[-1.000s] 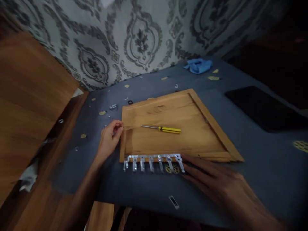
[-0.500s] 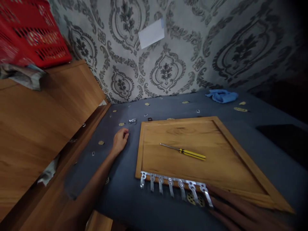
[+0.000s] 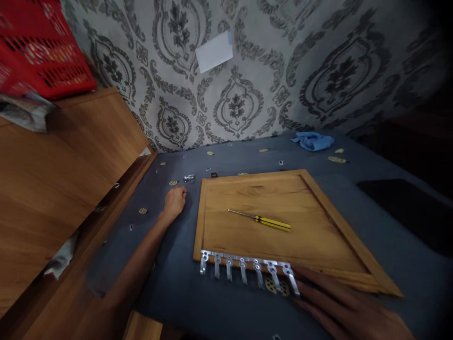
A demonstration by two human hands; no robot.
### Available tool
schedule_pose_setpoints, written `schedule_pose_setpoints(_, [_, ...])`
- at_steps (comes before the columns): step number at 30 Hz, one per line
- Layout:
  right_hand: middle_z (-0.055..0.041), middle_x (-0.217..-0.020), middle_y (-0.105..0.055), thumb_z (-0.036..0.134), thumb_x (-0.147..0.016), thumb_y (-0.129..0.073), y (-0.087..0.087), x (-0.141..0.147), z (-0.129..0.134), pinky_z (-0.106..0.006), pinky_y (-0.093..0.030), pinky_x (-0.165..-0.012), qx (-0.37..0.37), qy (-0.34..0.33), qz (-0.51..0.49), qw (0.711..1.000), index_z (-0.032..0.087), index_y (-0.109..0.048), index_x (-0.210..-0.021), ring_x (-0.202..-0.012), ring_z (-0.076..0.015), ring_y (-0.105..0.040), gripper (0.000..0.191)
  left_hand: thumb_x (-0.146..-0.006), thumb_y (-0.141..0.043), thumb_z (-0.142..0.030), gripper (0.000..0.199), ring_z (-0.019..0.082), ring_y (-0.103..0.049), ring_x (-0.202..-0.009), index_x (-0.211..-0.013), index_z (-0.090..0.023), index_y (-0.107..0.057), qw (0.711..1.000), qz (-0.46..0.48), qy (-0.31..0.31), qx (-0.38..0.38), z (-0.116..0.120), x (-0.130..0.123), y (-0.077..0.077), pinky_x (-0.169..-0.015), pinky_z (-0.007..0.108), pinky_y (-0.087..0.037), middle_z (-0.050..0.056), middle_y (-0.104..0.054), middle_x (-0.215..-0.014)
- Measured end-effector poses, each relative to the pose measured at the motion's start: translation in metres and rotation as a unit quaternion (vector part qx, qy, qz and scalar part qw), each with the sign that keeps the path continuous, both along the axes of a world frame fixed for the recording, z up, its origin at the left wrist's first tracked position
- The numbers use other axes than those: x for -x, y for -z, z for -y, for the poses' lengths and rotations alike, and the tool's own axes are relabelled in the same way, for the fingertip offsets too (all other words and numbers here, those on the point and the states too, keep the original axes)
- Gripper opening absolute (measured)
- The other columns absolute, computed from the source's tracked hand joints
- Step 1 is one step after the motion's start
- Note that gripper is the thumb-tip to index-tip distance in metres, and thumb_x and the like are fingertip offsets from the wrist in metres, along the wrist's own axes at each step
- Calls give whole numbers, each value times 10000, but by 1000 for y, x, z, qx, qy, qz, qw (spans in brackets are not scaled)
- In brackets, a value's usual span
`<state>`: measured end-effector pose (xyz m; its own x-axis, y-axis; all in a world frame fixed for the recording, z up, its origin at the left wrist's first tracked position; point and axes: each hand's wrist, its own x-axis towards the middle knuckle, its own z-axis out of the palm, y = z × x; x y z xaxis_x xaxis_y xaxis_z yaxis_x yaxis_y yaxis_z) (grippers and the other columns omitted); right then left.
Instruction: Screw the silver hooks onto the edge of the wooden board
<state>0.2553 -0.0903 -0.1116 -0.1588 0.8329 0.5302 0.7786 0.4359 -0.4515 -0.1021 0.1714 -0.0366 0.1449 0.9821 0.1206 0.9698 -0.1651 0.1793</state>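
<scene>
A wooden panel with a raised frame lies on the dark blue sheet. A metal rail with several hooks runs along the panel's near edge, its hooks hanging over. The fingers of my right hand are stretched out and touch the rail's right end. On the panel lies a yellow and black screwdriver, tip to the left. My left hand rests closed on the sheet left of the panel; whatever its fingers hold, if anything, is hidden. Just beyond it is a small metal piece.
A blue cloth lies at the back right, and a dark flat object is at the right. Wooden furniture with a red basket on top stands at the left. Patterned wall covering rises behind.
My left hand has turned and its fingers have curled in, hiding the fingertips. The view has shifted slightly, moving the panel left in the picture. My right hand remains at the rail's end.
</scene>
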Motion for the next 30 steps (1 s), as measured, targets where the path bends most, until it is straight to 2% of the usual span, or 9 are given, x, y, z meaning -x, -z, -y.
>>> schedule_pose_setpoints(3, [11,-1275,-711,338,-989,-432,1,-2,-1,-299,-669,-772,-32,-43,66,996,360,-685,-1277,-903,-223,-778,384,-956,-622,-359,348,238,-643,-1073,-1249,-175,-591,1000,-5,2,7,0,1,-1,-896,450,-564,100,-618,-1259])
schedule_pose_setpoints(5, [6,-1295,-700,311,-998,-409,0,-2,-1,-305,-672,-755,-51,-47,83,994,350,-659,-1314,-894,-225,-779,405,-957,-620,-359,347,237,-644,-1070,-1249,-174,-591,1000,-4,4,10,1,2,-2,-896,450,-565,100,-618,-1258])
schedule_pose_setpoints(12, [-9,-1213,-743,347,-1019,-396,-14,3,-1,-300,-674,-702,-93,-33,112,989,287,-715,-1219,-823,-215,-783,382,-958,-618,-360,345,234,-647,-1058,-1245,-169,-592,1000,8,14,6,9,9,2,-890,449,-567,100,-623,-1248])
schedule_pose_setpoints(22, [2,-1143,-769,343,-1007,-442,-38,10,-5,-283,-668,-627,-115,-40,85,989,298,-738,-1161,-770,-204,-784,337,-961,-614,-360,336,232,-646,-1058,-1238,-171,-596,999,18,28,4,18,18,7,-893,448,-566,99,-624,-1247])
schedule_pose_setpoints(30, [-17,-1151,-767,354,-1010,-427,-32,9,-3,-285,-674,-668,-96,-34,82,991,280,-772,-1051,-794,-210,-786,355,-961,-616,-360,329,222,-655,-1028,-1227,-166,-600,998,42,43,13,26,20,-2,-872,434,-573,95,-634,-1220])
